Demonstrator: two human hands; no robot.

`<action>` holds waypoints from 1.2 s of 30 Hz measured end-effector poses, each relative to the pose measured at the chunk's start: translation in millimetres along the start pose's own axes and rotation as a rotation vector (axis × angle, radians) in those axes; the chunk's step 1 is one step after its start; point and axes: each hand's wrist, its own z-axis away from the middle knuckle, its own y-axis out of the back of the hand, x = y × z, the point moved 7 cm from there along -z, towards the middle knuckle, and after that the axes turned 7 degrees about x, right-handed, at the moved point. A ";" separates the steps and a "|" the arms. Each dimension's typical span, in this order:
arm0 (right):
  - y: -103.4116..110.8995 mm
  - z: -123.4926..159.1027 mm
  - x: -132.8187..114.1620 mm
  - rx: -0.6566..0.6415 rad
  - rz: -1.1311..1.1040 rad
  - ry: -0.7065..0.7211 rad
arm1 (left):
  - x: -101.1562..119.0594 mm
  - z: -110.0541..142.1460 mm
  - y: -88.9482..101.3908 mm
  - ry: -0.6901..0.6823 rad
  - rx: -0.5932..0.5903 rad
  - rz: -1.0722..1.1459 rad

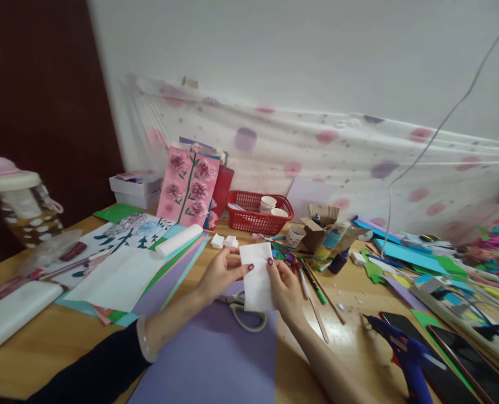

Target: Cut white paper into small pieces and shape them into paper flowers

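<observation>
A white piece of paper [257,286], upright and rectangular, is held between my two hands above the table. My left hand [226,272] pinches its left edge, the thumb lying on the front. On the right edge, my right hand [286,286] grips it with the thumb in front. Beneath the paper lies a pair of scissors [249,325] with pale handles, partly hidden, on a large purple sheet [215,362]. Small white paper pieces [224,241] sit just beyond my left hand.
A red basket [253,227] with paper cups stands at the back. Coloured sheets and a white roll [179,241] lie left. On the right are pens, a brown stick [319,320], a dark bottle [339,261], a blue glue gun [404,350] and phones [426,342]. A pink flower picture [189,185] leans behind.
</observation>
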 end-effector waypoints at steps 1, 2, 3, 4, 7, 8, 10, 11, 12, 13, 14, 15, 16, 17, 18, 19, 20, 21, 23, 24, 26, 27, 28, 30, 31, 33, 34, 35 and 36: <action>0.2 1.2 -1.0 0.007 0.011 0.024 | -3.2 2.5 -1.2 0.004 0.007 -0.016; 0.0 2.3 -1.5 0.009 0.023 0.043 | -5.7 4.5 -2.5 0.008 0.009 -0.029; -0.4 3.3 -1.6 0.008 0.034 0.058 | -7.3 5.8 -3.5 0.010 0.011 -0.038; -0.6 4.1 -1.6 0.006 0.044 0.072 | -8.3 6.5 -4.2 0.011 0.014 -0.041; -1.1 6.3 -2.5 0.005 0.087 0.123 | -7.8 6.9 -2.6 -0.005 0.045 -0.047; -1.2 7.0 -3.2 0.008 0.097 0.138 | -7.1 6.8 -1.8 -0.014 0.054 -0.051; -1.9 8.5 -4.0 0.004 0.098 0.146 | -6.5 7.1 -1.1 -0.020 0.059 -0.048; -2.6 9.1 -3.7 -0.003 0.088 0.136 | -6.5 7.3 -1.2 -0.018 0.057 -0.040; -3.3 9.7 -3.4 -0.010 0.077 0.123 | -6.6 7.6 -1.6 -0.013 0.053 -0.028; -4.0 10.3 -3.1 -0.015 0.067 0.110 | -6.7 7.8 -2.0 -0.008 0.051 -0.015; -4.5 10.7 -3.1 -0.018 0.059 0.100 | -6.8 8.0 -2.5 -0.002 0.049 0.000; -4.9 11.1 -3.3 -0.020 0.052 0.094 | -6.8 8.2 -2.9 0.005 0.049 0.016; -5.1 11.5 -4.0 -0.022 0.048 0.094 | -6.8 8.2 -3.4 0.011 0.049 0.031; -5.3 11.7 -4.8 -0.024 0.046 0.097 | -6.8 8.2 -3.8 0.015 0.048 0.045; -5.2 11.8 -5.8 -0.025 0.046 0.101 | -6.5 8.2 -4.1 0.017 0.048 0.055; -5.0 11.7 -6.8 -0.026 0.047 0.106 | -6.0 8.2 -4.5 0.015 0.046 0.062; -4.6 11.6 -7.9 -0.027 0.049 0.112 | -5.6 8.3 -4.7 0.013 0.043 0.063; -4.0 11.4 -9.0 -0.027 0.049 0.119 | -5.3 8.5 -5.1 0.013 0.038 0.061; -2.4 11.0 -11.0 -0.022 0.046 0.132 | -5.3 9.2 -6.8 0.019 0.012 0.051; -1.6 10.8 -11.7 -0.020 0.048 0.137 | -5.4 9.7 -8.2 0.023 -0.008 0.047; -0.1 10.8 -12.5 -0.011 0.051 0.143 | -5.2 10.7 -10.8 0.022 -0.048 0.039; 0.4 11.0 -12.9 -0.009 0.050 0.147 | -4.8 11.1 -11.7 0.017 -0.063 0.037; 0.5 11.4 -13.4 -0.009 0.046 0.152 | -4.3 11.4 -12.4 0.010 -0.073 0.037; 0.4 12.2 -14.3 -0.009 0.042 0.162 | -3.4 11.9 -13.0 0.001 -0.084 0.043; 0.4 12.6 -14.6 -0.006 0.044 0.167 | -3.1 12.3 -13.3 -0.001 -0.088 0.047; 0.9 12.8 -15.3 0.008 0.060 0.179 | -2.7 13.2 -14.0 0.005 -0.100 0.059; 1.3 12.8 -15.6 0.016 0.067 0.185 | -2.6 13.8 -14.4 0.010 -0.106 0.064; 1.6 12.7 -15.6 0.021 0.070 0.190 | -2.5 14.5 -14.7 0.016 -0.111 0.069; 1.8 12.5 -15.4 0.025 0.071 0.193 | -2.4 15.1 -14.8 0.023 -0.112 0.075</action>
